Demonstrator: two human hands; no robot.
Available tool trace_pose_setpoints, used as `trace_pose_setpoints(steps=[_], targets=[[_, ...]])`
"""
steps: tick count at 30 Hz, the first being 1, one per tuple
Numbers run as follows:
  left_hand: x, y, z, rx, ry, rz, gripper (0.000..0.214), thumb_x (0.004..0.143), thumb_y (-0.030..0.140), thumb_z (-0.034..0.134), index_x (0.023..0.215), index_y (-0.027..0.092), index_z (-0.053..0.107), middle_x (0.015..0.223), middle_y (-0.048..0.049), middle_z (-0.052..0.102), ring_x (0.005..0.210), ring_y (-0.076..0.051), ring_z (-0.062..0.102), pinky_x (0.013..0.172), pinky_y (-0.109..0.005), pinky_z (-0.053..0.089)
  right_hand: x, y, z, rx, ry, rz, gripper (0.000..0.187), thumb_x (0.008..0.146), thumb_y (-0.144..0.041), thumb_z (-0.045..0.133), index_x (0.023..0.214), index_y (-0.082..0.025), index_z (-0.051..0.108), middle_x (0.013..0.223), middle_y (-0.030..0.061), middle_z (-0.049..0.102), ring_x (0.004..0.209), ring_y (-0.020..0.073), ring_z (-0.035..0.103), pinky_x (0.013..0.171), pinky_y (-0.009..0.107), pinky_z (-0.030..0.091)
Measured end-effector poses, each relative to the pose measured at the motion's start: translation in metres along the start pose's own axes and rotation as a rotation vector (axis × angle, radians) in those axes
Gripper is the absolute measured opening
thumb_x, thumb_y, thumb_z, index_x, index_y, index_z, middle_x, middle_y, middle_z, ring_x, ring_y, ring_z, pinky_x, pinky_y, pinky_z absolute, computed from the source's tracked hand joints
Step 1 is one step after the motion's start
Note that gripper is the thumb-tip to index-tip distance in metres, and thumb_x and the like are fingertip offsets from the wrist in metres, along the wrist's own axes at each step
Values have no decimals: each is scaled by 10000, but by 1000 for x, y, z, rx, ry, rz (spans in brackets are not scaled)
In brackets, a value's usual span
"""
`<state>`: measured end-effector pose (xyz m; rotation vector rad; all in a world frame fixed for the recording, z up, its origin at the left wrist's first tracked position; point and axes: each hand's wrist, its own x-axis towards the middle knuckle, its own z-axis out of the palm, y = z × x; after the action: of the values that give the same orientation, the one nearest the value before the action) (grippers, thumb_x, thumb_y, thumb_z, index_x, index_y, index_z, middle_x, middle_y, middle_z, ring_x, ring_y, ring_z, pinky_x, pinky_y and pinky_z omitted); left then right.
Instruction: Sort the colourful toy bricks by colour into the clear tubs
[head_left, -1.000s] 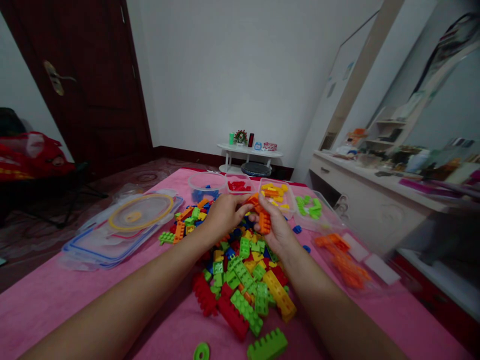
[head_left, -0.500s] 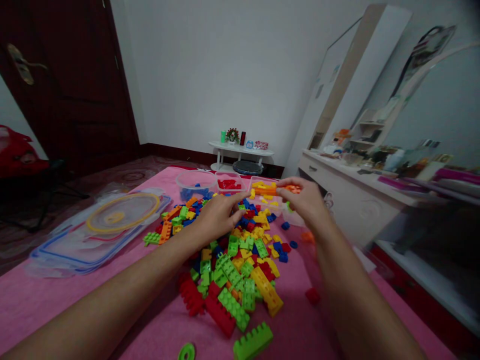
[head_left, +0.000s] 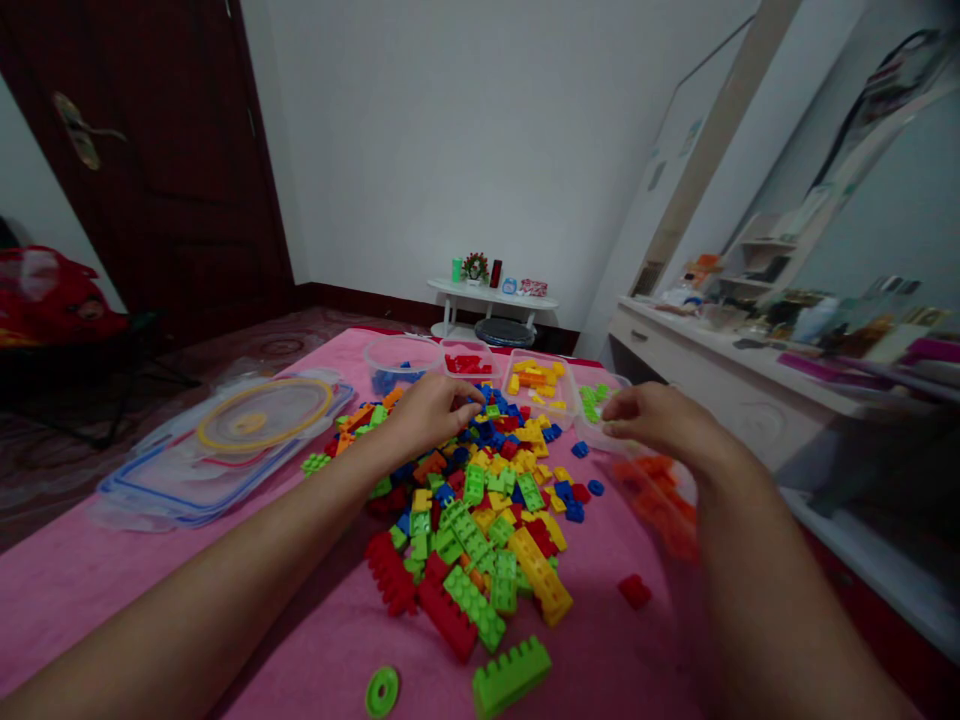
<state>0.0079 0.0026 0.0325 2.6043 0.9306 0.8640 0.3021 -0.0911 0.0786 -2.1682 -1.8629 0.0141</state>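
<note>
My left hand (head_left: 431,412) reaches over the far side of a heap of mixed toy building bricks (head_left: 487,490). Its thumb and fingers are slightly apart above blue bricks, with nothing visible between them. My right hand (head_left: 660,425) hovers at the near right edge of a clear box with green bricks (head_left: 595,400), fingers loosely bent and no brick showing in them. Below its wrist is a clear box of orange bricks (head_left: 656,490), partly covered by the forearm. A box with yellow bricks (head_left: 540,375) also contains an orange-looking piece.
Farther back stand a round tub with blue bricks (head_left: 397,375) and a box of red bricks (head_left: 469,362). Clear lids (head_left: 247,430) are stacked at the left of the pink cloth (head_left: 315,640). A loose red brick (head_left: 634,591) and a green ring (head_left: 382,690) lie nearer.
My right hand has moved right and nearer, away from the yellow box; the orange bricks at its fingers no longer show there. My left hand has drawn back slightly. The view has shifted a little.
</note>
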Motion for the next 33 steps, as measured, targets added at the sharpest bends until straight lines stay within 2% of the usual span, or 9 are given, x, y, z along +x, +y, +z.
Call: trace_pose_setpoints(steps=[3, 5, 8, 11, 18, 23, 26, 28, 33], targets=[[-1, 1, -3, -28, -82, -9, 248, 804, 261, 550, 946, 167, 730, 749, -33, 704, 602, -119, 571, 549, -210, 358, -5, -49, 16, 76, -284, -141, 125, 665, -258, 662, 773, -204, 693, 725, 10, 695, 661, 142, 610, 570, 220, 409], [-4, 3, -6, -84, -218, 11, 259, 771, 322, 615, 958, 184, 729, 746, -20, 698, 595, -114, 565, 543, -200, 360, -10, -74, 33, 63, -413, -210, 208, 647, -332, 700, 817, -213, 693, 726, 13, 685, 643, 149, 596, 548, 228, 393], [-10, 7, -9, -188, -480, 94, 374, 660, 396, 732, 996, 231, 719, 776, 8, 695, 599, -109, 566, 533, -186, 366, -15, -93, 55, -40, -419, -236, 323, 552, -326, 776, 846, -225, 687, 793, 29, 682, 685, 172, 592, 531, 237, 357], [-15, 8, -7, -205, -589, 128, 372, 613, 328, 765, 972, 242, 721, 748, 27, 680, 580, -105, 553, 508, -177, 356, -17, -96, 59, -127, -352, -248, 289, 552, -275, 754, 829, -234, 681, 827, 33, 679, 721, 188, 590, 529, 244, 321], [-12, 2, 0, -192, -539, 73, 256, 595, 47, 533, 729, 180, 705, 559, 50, 593, 477, -81, 479, 455, -168, 309, -19, -98, 56, -84, -260, -358, 306, 582, -236, 713, 885, -279, 700, 802, 12, 668, 713, 178, 567, 543, 253, 280], [-7, -5, 3, -59, -285, 33, 254, 603, 80, 496, 726, 161, 702, 555, 30, 587, 500, -97, 474, 488, -187, 319, -7, -92, 71, 104, -216, -383, 211, 600, -264, 711, 808, -236, 687, 629, -30, 576, 575, 118, 493, 503, 229, 261], [-3, -7, 5, 14, -83, -13, 262, 633, 108, 506, 781, 152, 718, 690, -9, 662, 604, -125, 544, 568, -206, 371, 2, -90, 76, 431, -100, -302, 183, 648, -296, 683, 792, -188, 654, 556, -51, 500, 519, 96, 461, 479, 212, 294], [-2, -8, 4, 16, -28, -40, 257, 647, 104, 498, 775, 150, 717, 684, -11, 665, 621, -130, 558, 577, -207, 376, 5, -94, 79, 756, -80, -169, 213, 679, -326, 659, 824, -177, 610, 554, -59, 500, 489, 97, 486, 460, 208, 354], [0, -3, 2, -84, 59, -58, 221, 721, 137, 490, 769, 133, 707, 618, -9, 650, 566, -115, 549, 527, -191, 366, -1, -117, 88, 1548, -208, 111, 203, 683, -271, 648, 836, -187, 545, 664, -31, 582, 500, 93, 559, 466, 214, 481]])
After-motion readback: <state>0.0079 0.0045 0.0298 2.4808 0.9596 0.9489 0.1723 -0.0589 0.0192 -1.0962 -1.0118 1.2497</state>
